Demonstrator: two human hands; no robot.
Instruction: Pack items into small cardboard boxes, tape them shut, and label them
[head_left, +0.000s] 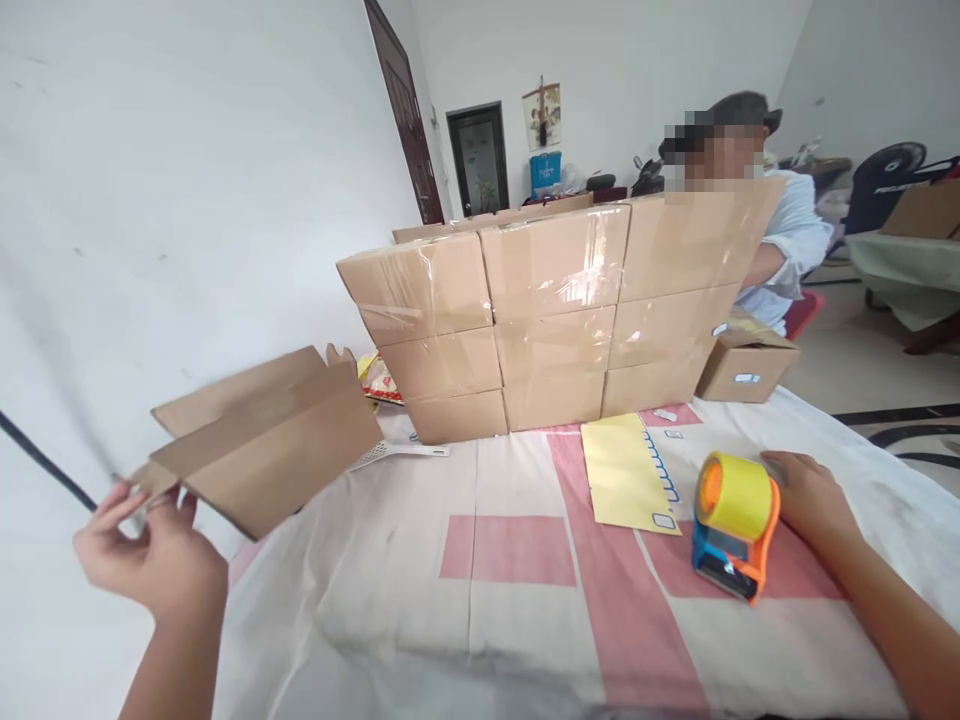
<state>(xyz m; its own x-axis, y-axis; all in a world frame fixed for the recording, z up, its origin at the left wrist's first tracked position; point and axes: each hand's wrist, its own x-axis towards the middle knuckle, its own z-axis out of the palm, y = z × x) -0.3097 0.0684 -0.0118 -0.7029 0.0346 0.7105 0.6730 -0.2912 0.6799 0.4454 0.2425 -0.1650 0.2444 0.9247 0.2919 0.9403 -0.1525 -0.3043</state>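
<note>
At the left, my left hand (161,550) pinches the near corner of an open cardboard box (277,460), which tilts beside the wall with its flaps up. On the right, my right hand (814,495) is closed at the back of a tape dispenser (763,560) with an orange and blue frame. A wide roll of yellow tape (750,497) sits in the dispenser. The roll partly hides my right fingertips. Just left of the dispenser, a yellow sheet (622,470) with a blue scalloped edge lies on the cloth.
Taped cardboard boxes (555,260) stand stacked in rows across the back of the table. A smaller box (750,365) is right of them. A white slotted spatula (405,452) lies on the patterned tablecloth (390,590). Behind the stack sits another person (799,220).
</note>
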